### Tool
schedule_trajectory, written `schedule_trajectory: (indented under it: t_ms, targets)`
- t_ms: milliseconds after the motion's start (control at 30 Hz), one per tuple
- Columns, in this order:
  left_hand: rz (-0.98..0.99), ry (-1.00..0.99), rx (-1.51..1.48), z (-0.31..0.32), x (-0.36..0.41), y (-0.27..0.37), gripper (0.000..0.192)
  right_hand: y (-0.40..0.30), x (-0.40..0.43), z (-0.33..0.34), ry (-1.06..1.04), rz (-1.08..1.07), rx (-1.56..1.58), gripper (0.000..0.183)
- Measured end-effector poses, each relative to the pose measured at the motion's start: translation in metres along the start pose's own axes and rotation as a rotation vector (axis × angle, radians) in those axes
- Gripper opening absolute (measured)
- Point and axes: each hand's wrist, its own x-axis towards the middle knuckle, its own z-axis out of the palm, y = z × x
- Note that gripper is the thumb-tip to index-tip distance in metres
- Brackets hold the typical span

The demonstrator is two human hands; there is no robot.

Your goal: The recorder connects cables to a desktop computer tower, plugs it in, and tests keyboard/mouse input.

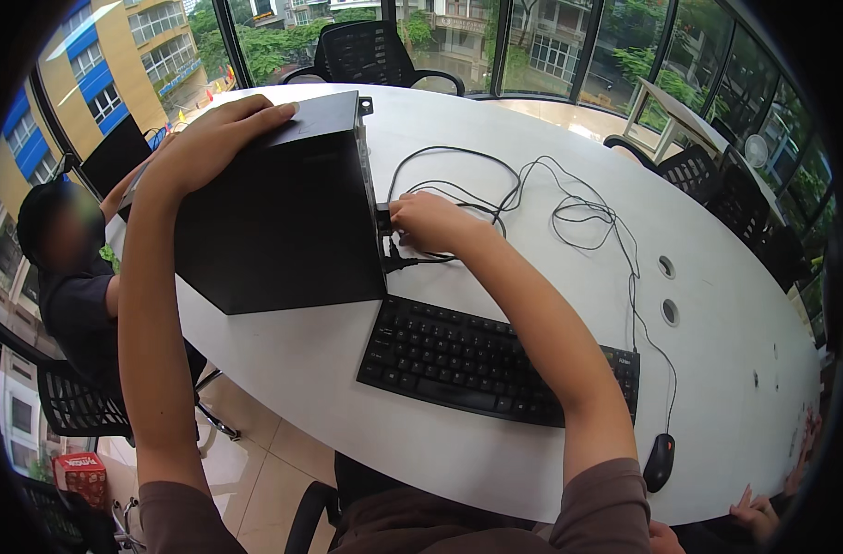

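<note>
A black desktop computer case (283, 228) stands on the white table. My left hand (220, 135) rests on its top face near the far left edge, the fingers spread over the metal. At the case's rear side, facing right, my right hand (432, 221) grips a dark connector (384, 216) at the ports; whether it is fully seated cannot be told. Just below, a black power plug (397, 263) sits against the same side. A black keyboard (456, 360) lies in front, partly under my right forearm.
Looped black cables (580, 215) spread over the white table (712, 429). A wired mouse (660, 462) lies near the front edge, right of the keyboard. Two round holes pierce the tabletop. A person (75, 277) sits at left by a monitor (116, 158). Another person's hands show at lower right.
</note>
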Motion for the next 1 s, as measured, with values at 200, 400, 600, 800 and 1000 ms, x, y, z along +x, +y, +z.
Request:
schedule_trajectory:
  t_ms: [200, 400, 600, 800, 1000]
  targets:
    - [0.013, -0.002, 0.006, 0.001, 0.001, 0.0, 0.06, 0.007, -0.004, 0.02, -0.05, -0.055, 0.068, 0.009]
    - [0.05, 0.098, -0.032, 0.006, 0.0, 0.001, 0.063, 0.02, -0.024, 0.016, 0.124, -0.216, -0.106, 0.007]
    - [-0.065, -0.036, -0.038, 0.001, -0.001, 0.004, 0.076, 0.032, -0.036, -0.001, 0.105, 0.17, 0.096, 0.006]
    - [0.008, -0.018, -0.012, -0.002, -0.001, 0.006, 0.077, 0.03, -0.044, -0.018, 0.294, 0.152, 0.254, 0.016]
    - [-0.068, -0.017, -0.036, -0.001, -0.001, 0.006, 0.076, 0.009, -0.062, -0.043, 0.257, 0.171, 0.335, 0.022]
